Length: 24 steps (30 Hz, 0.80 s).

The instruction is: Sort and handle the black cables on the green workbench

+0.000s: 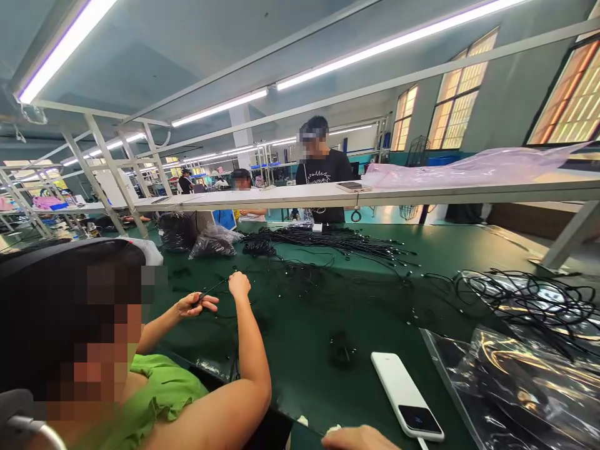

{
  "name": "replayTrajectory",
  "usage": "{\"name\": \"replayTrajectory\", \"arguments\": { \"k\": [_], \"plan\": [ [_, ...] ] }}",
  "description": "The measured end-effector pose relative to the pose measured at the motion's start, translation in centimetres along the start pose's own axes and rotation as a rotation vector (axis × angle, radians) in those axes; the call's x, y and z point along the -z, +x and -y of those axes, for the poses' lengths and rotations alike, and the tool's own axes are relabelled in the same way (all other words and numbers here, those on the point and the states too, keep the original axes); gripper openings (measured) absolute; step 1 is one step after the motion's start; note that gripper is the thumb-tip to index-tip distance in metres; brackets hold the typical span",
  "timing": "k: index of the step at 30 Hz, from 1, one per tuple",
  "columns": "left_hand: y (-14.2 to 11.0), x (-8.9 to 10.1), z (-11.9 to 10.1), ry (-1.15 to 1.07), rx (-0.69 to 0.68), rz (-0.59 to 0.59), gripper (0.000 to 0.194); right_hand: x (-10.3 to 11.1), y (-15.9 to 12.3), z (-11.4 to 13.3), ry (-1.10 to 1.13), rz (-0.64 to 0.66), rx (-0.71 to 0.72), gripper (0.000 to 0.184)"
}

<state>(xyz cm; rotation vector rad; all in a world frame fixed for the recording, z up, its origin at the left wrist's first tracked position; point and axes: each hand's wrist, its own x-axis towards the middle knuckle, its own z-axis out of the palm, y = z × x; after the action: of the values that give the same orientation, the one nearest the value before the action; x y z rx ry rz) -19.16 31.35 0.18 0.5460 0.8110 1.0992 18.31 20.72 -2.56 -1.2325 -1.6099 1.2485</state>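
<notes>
Wearer's hand: only the upper edge of one bare hand [360, 439] shows at the bottom border. It is probably the right hand, judging by its lie. The other hand is out of view.
Grip state: cannot tell, as the fingers are cut off by the picture edge. A small white scrap [332, 430] sits at the hand's left end, and whether it is held is unclear.
Nearest object: a white, flat, rounded-corner slab device [404, 392] with a small dark display at its near end.
Object position: it lies flat on the dark green table covering [304, 350], just beside the hand and angled away from it. It appears not to be touched.
Handling judgement: the device is likely rigid, smooth and light to moderate in weight. The glossy shell may slip, so it is best taken across the two long edges, clear of the display.
Right of object: clear crinkled plastic bags [525, 387], with a tangle of thin black cables [525, 300] behind them.
Beyond object: a small dark lump [342, 353] that cannot be identified.
Co-worker at left: a person in a green top with two hands [197, 304] [239, 284] pinching a thin black cord [213, 289] between them.
Far table: a spread heap of black cables [328, 240] and black bagged bundles [178, 230].
Overhead: a white shelf board [328, 197] carrying pink plastic film [469, 165], with a standing person in black [323, 169] behind it.
</notes>
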Motion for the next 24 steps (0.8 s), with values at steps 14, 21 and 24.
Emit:
{"name": "replayTrajectory", "arguments": {
  "k": [14,21,24],
  "plan": [
    [3.6,0.1,-0.8,0.026,-0.283,-0.153,0.013,-20.4,12.2,3.0,-0.160,-0.090,0.195,0.028],
    [5.2,1.2,-0.5,0.214,-0.222,-0.217,0.018,-20.6,13.0,5.6,-0.312,0.043,0.335,0.035],
    [4.9,2.5,0.2,0.280,-0.164,-0.188,0.019,-17.2,12.6,6.1,-0.378,0.199,0.354,0.029]
  ]
}}
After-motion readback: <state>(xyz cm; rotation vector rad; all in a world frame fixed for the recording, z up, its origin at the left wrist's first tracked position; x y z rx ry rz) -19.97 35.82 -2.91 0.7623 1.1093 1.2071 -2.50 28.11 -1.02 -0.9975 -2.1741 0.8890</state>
